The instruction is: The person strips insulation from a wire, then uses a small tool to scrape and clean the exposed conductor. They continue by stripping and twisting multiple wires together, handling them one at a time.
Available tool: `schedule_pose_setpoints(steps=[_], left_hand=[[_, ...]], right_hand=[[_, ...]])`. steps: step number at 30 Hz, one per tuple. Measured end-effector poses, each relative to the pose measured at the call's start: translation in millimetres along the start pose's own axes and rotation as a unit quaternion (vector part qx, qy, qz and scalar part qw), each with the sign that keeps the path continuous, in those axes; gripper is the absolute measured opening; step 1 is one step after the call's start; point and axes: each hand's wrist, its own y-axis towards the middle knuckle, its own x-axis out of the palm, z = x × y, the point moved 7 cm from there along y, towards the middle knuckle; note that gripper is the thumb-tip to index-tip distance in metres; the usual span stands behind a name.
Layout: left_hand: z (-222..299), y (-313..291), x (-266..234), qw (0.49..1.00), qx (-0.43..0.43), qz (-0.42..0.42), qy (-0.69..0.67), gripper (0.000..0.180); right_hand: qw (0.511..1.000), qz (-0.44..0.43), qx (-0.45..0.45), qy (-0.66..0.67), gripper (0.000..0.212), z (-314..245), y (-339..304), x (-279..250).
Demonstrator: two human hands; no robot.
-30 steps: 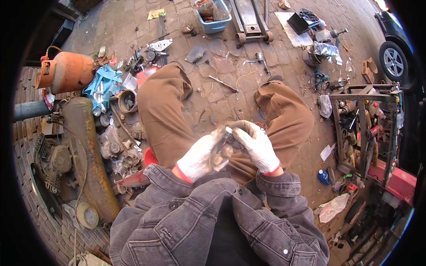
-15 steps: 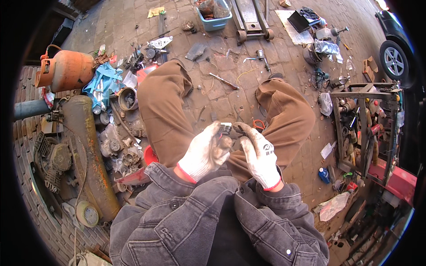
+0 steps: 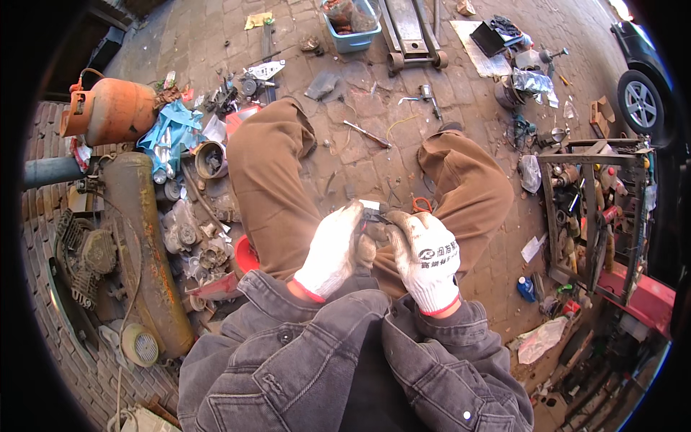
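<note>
right hand (image 3: pixel 426 253) has moved in over the last half sec: its fingertips were a bit clear of the small dark part (image 3: pixel 370 205), now they're right up at its edge. it also rolled over some, so more of the printed back faces up. left hand (image 3: pixel 333 246) barely shifted tbh, & the whole view slid a touch, prob just the head moving.

what that means imo: it's back to 2-handed work on the part, vs left just holding it w/ right off to the side.

grip-wise: left has the part pinched btwn thumb & fingers, narrow hold, pale top poking out. right's thumb & fingers are nearly together at the other side; can't tell if they're actually clamped on it or just touching, too small + dirty fingertips hide it.

part itself is btwn the two hands, above the lap, roughly btwn the knees of the brown trousers (image 3: pixel 270 176).

fyi nearby: red-orange looped handles (image 3: pixel 422 205) just past the right hand, thin screwdriver-like tool (image 3: pixel 368 135) farther out on the paving (image 3: pixel 360 173), blue tub (image 3: pixel 355 43) well apart. nobody's touching those rn.
</note>
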Motion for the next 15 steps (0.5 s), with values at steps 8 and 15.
schedule_pose_setpoints(steps=[8,15], left_hand=[[3.9,-3.2,3.3,0.999,0.028,-0.015,0.013,0.032],[5.1,-2.8,-3.1,0.992,0.044,-0.013,0.12,0.033]], right_hand=[[0.998,-0.028,-0.03,-0.046,0.029,-0.6,-3.2,3.9],[0.994,-0.062,-0.078,-0.039,0.047,-0.5,-5.7,6.7]])
